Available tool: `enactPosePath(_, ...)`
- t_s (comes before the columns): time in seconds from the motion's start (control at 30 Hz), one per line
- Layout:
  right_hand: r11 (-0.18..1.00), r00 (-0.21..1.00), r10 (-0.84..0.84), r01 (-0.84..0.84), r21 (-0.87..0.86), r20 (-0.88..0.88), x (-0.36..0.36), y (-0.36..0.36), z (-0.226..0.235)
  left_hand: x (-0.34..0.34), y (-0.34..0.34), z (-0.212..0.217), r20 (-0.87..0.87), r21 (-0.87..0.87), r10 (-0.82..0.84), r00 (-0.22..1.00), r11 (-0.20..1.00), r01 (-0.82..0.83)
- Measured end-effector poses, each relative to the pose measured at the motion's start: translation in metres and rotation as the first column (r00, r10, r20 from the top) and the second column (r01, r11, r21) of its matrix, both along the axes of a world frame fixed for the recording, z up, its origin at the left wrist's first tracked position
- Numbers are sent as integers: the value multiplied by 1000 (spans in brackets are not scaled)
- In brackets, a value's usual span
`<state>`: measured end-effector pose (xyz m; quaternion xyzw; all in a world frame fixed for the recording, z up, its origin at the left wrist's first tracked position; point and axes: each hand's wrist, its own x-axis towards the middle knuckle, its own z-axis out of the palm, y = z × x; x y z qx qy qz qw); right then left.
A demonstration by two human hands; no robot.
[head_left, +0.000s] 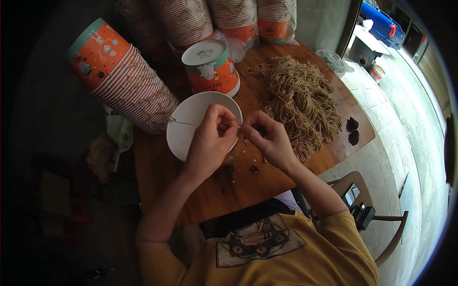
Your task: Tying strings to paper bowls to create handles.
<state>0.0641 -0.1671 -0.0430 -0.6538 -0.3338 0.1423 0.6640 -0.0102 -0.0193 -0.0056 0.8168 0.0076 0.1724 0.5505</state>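
Observation:
A paper bucket (pixel 183 136) with a white inside lies tilted on the table, its mouth toward me. A thin tan cord (pixel 183 123) runs from the bucket's left rim across the opening to my hands. Over the bucket's right side, my left hand (pixel 214 136) is closed, thumb and fingers pinching the cord. Just right of the rim, my right hand (pixel 269 138) pinches the cord too, its fingertips nearly meeting the left ones. The exact end of the cord is hidden between the fingers. Right of my hands is a large loose heap of tan cords (pixel 305 100).
A tall leaning stack of orange-and-teal buckets (pixel 129 71) stands at left. Upside-down buckets (pixel 207 71) sit behind the work, with bagged bucket stacks (pixel 234 19) at the back. Two dark lumps (pixel 353 131) lie near the right edge of the wooden table (pixel 200 200). A chair (pixel 355 183) stands lower right.

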Motion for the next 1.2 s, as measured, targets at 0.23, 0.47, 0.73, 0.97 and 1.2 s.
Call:
enactPosePath(0.23,995,996,-70,73,73,-52,-8,4,-6,0,6,5,-129,-207,-80,988,977,52)
enactPosePath(0.47,990,986,-96,108,87,-135,-14,4,-6,0,7,10,-212,-417,-102,972,909,4)
enactPosePath(0.73,954,867,-281,300,20,412,-7,3,-7,1,11,6,-231,-457,-114,966,890,-5)
enactPosePath(0.97,947,376,-192,314,70,906,8,-7,2,2,10,8,-237,-465,-120,964,885,-4)
enactPosePath(1.2,950,328,-191,298,91,925,6,0,8,3,8,9,-237,-466,-113,965,885,-11)
